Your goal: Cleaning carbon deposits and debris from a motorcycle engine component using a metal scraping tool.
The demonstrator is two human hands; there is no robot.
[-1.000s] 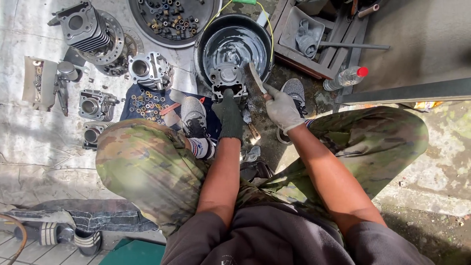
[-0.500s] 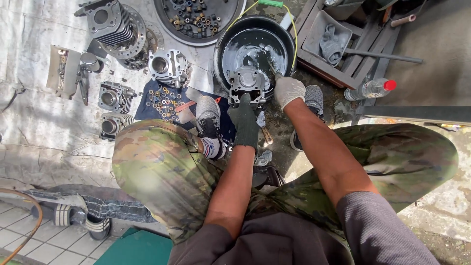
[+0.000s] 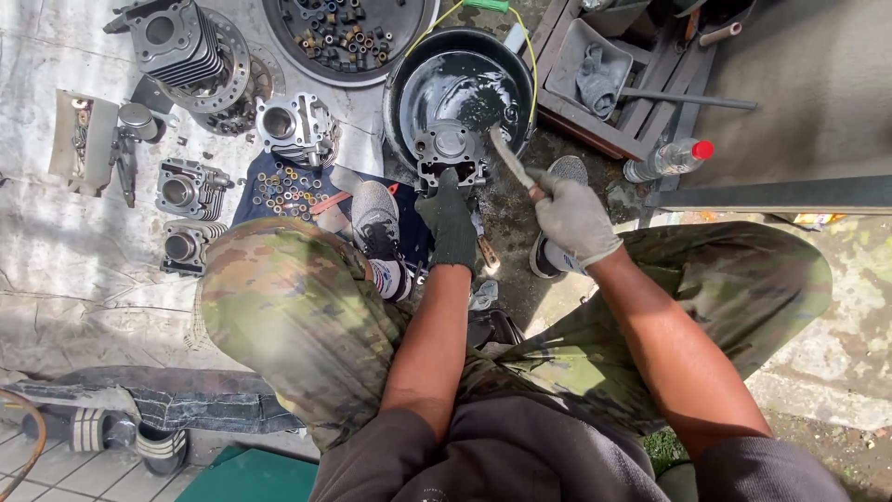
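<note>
Squatting at the centre of the frame, I steadied a grey cast-metal engine part [image 3: 449,155] on the near rim of the round black wash basin [image 3: 401,84], upper middle of the frame, my dark-gloved left hand [image 3: 449,221] closed on the part's lower edge. My pale-gloved right hand [image 3: 572,217] was wrapped tight around the handle of a flat-bristled cleaning brush [image 3: 510,158], its head angled over the part.

The basin's inside gleamed wet and dark. I judged that a slick casting could slide out of my left grip and tip off the rim into the liquid, splashing my grey mesh shoes [image 3: 376,221] just below. A hard stroke might also flick grime toward the small rings and bearings [image 3: 283,189] laid on blue cloth at centre left, or the clear plastic bottle with a red cap [image 3: 667,159] to the right.
</note>
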